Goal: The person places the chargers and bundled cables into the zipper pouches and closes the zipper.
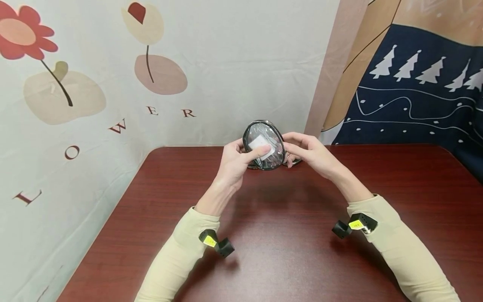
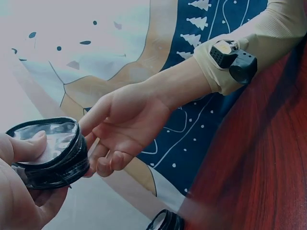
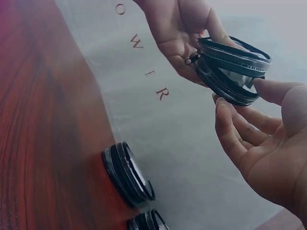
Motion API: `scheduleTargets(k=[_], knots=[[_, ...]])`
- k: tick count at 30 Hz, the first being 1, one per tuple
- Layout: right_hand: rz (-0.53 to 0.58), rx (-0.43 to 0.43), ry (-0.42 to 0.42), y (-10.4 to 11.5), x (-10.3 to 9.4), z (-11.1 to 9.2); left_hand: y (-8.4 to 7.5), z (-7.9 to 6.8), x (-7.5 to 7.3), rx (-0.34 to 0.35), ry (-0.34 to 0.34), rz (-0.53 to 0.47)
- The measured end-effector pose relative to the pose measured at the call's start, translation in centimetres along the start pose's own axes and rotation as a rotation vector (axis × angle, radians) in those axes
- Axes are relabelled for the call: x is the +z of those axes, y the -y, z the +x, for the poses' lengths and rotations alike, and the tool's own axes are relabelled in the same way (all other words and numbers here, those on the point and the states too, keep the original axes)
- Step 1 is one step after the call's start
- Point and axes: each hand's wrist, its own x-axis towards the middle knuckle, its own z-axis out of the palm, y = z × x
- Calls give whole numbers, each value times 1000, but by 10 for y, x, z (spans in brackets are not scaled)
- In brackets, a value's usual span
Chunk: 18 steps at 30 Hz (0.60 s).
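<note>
A round clear plastic zip pouch (image 1: 261, 131) with black trim is held up over the far part of the table. My left hand (image 1: 235, 162) grips its left side, thumb pressed flat across the clear face and fingers behind. Inside, a white label or card shows through the plastic. From the other side, my right hand (image 1: 311, 153) pinches the pouch's edge between thumb and fingers. The right wrist view shows a gap between the upper and lower black rims of the pouch (image 3: 235, 57), with a small zipper pull close to the left fingers.
Two similar round black-trimmed pouches, a nearer pouch (image 3: 125, 175) and another pouch (image 3: 144, 222), rest at the far edge of the dark red wooden table (image 1: 181, 188). Behind it hangs a printed cloth (image 1: 241, 63). Both sleeves carry small black wrist cameras.
</note>
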Motion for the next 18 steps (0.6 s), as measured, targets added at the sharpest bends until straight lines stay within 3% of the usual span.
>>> scheduleTargets(k=[10,18], knots=[[-6,15,74,-1,7,0,0,0,0,97,-30,-85],[41,-46,194,-7,7,1,0,0,2,160,-33,-157]])
